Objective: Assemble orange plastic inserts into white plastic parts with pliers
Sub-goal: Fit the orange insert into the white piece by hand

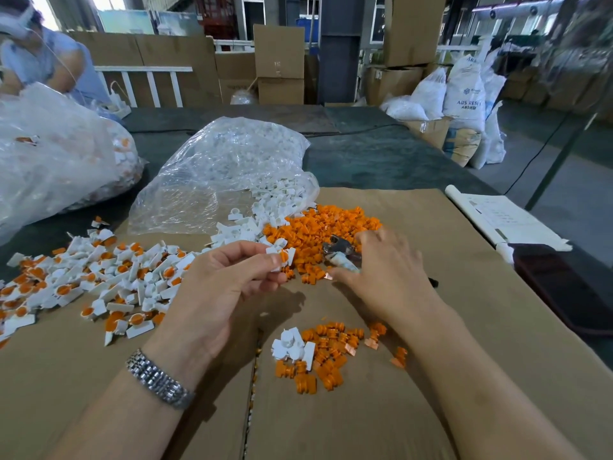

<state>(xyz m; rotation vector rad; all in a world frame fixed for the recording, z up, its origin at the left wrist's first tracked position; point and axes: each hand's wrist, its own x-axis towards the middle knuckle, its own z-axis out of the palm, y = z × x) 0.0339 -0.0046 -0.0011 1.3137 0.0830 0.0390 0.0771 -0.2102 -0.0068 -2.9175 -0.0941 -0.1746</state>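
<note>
Stock at far left: large clear bag [56, 154] on the worktop [381, 161], holding white parts with orange showing through, judged to be finished pieces already bagged; beside it, nearer the camera, finished pile [86, 280] of white parts with orange inserts seated, spread loose on the brown cardboard [464, 360], a good quantity done; behind centre, second clear bag [229, 167], open at its mouth, spilling bare white parts [262, 210] not yet fitted; left hand [222, 287], wrist bearing a metal watch [159, 381], raised just above the cardboard, its grip narrow, thumb and fingertips pinching one white part with an orange insert [281, 257] set in it; whether that insert is fully pressed home cannot be told; just beyond it, large heap of loose orange inserts [318, 230], touching the spilled white parts, much still to fit; low centre, small reserve [318, 356] of a few white parts and orange inserts near the forearms; right hand [391, 273] resting low over the pliers [341, 255] at the edge of the orange heap, fingers curled about the handles, jaws pointing toward the held piece but apart from it; at far right, paper sheets [504, 220]; judgement: work is mid-run, well short of finished, with pressing of the piece in hand seemingly next.
</note>
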